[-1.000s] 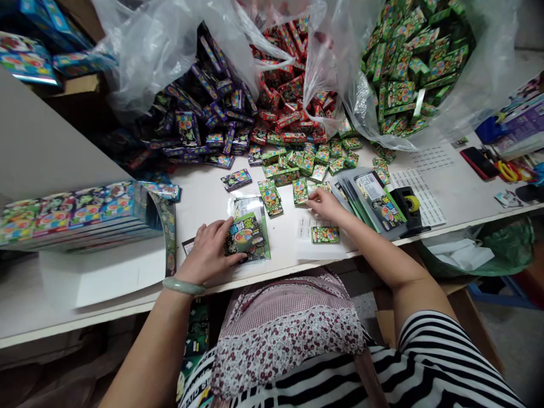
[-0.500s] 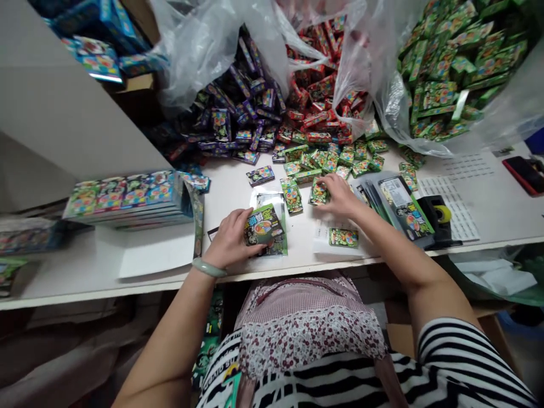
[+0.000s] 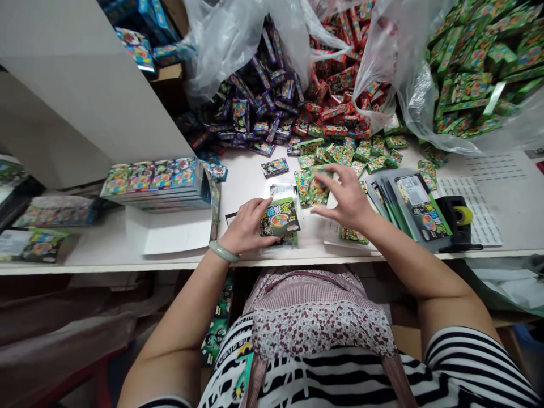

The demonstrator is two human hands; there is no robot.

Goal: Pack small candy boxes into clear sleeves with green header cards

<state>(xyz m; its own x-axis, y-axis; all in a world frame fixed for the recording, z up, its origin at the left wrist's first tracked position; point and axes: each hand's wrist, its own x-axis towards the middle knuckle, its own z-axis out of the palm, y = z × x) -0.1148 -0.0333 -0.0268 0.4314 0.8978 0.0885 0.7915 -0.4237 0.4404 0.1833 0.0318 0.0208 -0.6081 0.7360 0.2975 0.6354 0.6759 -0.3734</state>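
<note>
My left hand (image 3: 250, 226), with a pale bangle at its wrist, is closed on a flat green printed packet (image 3: 281, 217). Beneath it lie a clear sleeve and another green printed piece, partly covered. My right hand (image 3: 346, 198) has its thumb and fingers around a small green printed box (image 3: 318, 187), slightly blurred. That box stands against a second green box (image 3: 302, 188) on its left. Under the right wrist, one more green box (image 3: 353, 234) lies on white paper. A purple box (image 3: 275, 167) rests just beyond the left hand.
Behind are heaps of purple boxes (image 3: 255, 107), red boxes (image 3: 338, 96) and green boxes (image 3: 471, 85) in plastic bags. At right stand filled packets (image 3: 429, 221) and a tape dispenser (image 3: 459, 224). An open carton (image 3: 176, 235) with stacked printed boxes (image 3: 155, 175) is at left.
My right hand has moved left with the small green box, bringing it against its neighbour. My left hand keeps the green packet, turned a little. The whole view has shifted.
</note>
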